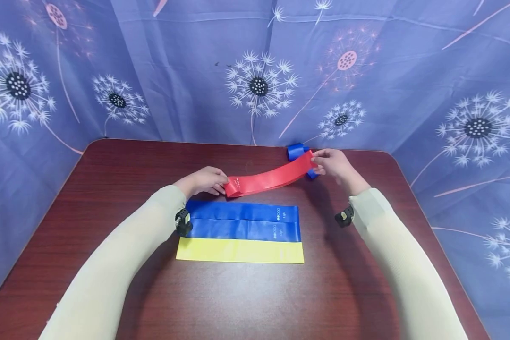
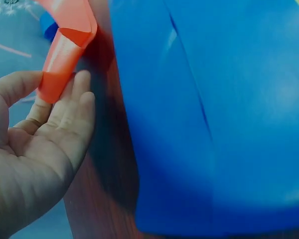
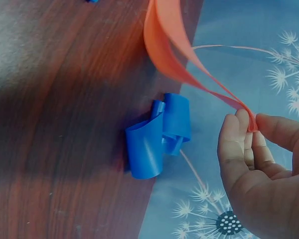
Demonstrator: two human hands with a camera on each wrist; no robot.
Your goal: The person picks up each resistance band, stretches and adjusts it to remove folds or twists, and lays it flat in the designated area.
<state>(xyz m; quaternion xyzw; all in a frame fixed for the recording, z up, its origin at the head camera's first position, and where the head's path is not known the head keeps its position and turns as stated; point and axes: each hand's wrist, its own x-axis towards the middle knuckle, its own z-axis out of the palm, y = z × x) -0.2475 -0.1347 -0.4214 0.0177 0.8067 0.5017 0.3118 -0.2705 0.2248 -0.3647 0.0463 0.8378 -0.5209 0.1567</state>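
A red resistance band [image 1: 267, 179] is stretched out lengthwise above the table, its right end higher than its left in the head view. My left hand [image 1: 208, 181] pinches its left end between thumb and fingers, where the band folds into a loop [image 2: 60, 64]. At the other end, my right hand [image 1: 333, 165] pinches the band, and the right wrist view shows its two layers [image 3: 177, 55] bowed apart. Two blue bands [image 1: 242, 221] marked "Light" lie flat side by side, nearest my left wrist. Directly below them lies a flat yellow band [image 1: 240, 250].
A curled, twisted blue band [image 3: 145, 144] sits at the table's back edge, partly behind the red band in the head view. The dark red wooden table [image 1: 123, 179] meets a blue dandelion-print cloth [image 1: 187, 85] at the back and sides. Each wrist wears a small black camera [image 1: 344, 216].
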